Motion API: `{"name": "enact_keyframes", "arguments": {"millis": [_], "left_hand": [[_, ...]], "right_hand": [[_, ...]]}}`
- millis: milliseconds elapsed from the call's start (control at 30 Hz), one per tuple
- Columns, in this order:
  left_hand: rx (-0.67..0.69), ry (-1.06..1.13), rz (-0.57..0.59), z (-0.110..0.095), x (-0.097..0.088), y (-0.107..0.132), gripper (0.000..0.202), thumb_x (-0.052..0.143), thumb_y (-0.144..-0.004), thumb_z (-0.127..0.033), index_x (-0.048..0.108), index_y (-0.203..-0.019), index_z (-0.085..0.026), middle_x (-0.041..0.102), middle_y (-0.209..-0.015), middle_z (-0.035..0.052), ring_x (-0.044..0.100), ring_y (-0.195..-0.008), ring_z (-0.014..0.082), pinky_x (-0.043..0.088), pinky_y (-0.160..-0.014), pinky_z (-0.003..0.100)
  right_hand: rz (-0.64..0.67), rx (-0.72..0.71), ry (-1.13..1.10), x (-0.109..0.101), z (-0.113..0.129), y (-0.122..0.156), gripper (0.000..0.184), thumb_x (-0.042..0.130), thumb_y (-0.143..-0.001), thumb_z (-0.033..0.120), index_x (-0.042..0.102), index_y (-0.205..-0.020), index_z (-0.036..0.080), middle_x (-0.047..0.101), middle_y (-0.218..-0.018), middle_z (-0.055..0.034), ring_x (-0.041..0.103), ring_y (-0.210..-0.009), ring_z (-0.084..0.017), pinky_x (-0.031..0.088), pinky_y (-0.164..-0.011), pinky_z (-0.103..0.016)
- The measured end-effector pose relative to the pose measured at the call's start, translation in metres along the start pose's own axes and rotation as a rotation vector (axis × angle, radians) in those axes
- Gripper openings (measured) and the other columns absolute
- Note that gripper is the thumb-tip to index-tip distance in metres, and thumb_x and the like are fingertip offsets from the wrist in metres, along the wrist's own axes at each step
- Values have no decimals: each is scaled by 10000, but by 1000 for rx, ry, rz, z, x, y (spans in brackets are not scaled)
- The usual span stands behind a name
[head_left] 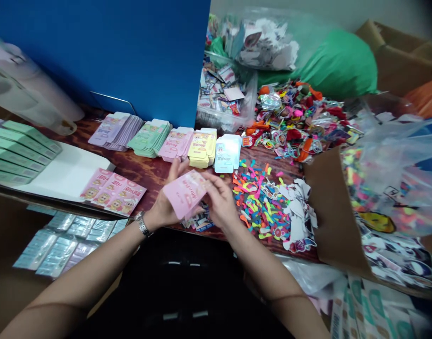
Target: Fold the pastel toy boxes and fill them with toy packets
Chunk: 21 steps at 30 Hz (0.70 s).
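Observation:
Both my hands hold a pink printed card packet point(185, 194) in front of me above a dark wooden table point(148, 172). My left hand point(166, 197), with a metal wristwatch, grips its left edge, and my right hand point(219, 200) grips its right edge. Behind them stand stacks of packets in lilac point(115, 132), green point(149, 138), pink point(176, 143), yellow point(201, 147) and pale blue point(227, 153). Several pink packets point(113, 191) lie on a white board point(60, 172) to my left. Bright multicoloured cut pieces point(261, 202) lie right of my right hand.
A blue panel point(95, 52) rises behind the table. A plastic tub of printed cards point(219, 99), a green bag point(338, 63) and a heap of colourful pieces point(293, 117) fill the far right. A cardboard flap point(332, 212) juts in at right; foil packets point(63, 240) lie below the table edge.

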<state>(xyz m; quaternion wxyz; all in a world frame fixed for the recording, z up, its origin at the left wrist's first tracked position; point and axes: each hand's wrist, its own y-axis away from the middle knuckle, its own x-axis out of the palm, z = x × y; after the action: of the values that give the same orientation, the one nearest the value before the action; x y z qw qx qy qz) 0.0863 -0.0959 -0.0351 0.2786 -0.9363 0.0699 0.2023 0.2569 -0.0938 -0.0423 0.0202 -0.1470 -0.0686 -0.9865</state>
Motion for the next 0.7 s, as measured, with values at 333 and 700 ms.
{"name": "enact_keyframes", "arguments": {"millis": [333, 700], "left_hand": [[-292, -27, -162, 13, -21, 10, 850, 781, -720, -407, 367, -1420, -162, 588, -1218, 136, 639, -1048, 253, 560, -894, 414], [-345, -138, -83, 17, -19, 17, 781, 735, -716, -437, 399, -1364, -160, 561, -1277, 122, 591, -1157, 273, 514, -970, 404]], "right_hand": [[439, -258, 1383, -37, -1, -5, 643, 677, -845, 538, 549, -1364, 181, 609, -1234, -161, 540, -1187, -326, 483, -963, -456], [361, -246, 1243, -30, -15, -11, 250, 575, -941, 365, 644, -1105, 190, 623, -1061, -100, 599, -1014, -241, 498, -838, -357]]}}
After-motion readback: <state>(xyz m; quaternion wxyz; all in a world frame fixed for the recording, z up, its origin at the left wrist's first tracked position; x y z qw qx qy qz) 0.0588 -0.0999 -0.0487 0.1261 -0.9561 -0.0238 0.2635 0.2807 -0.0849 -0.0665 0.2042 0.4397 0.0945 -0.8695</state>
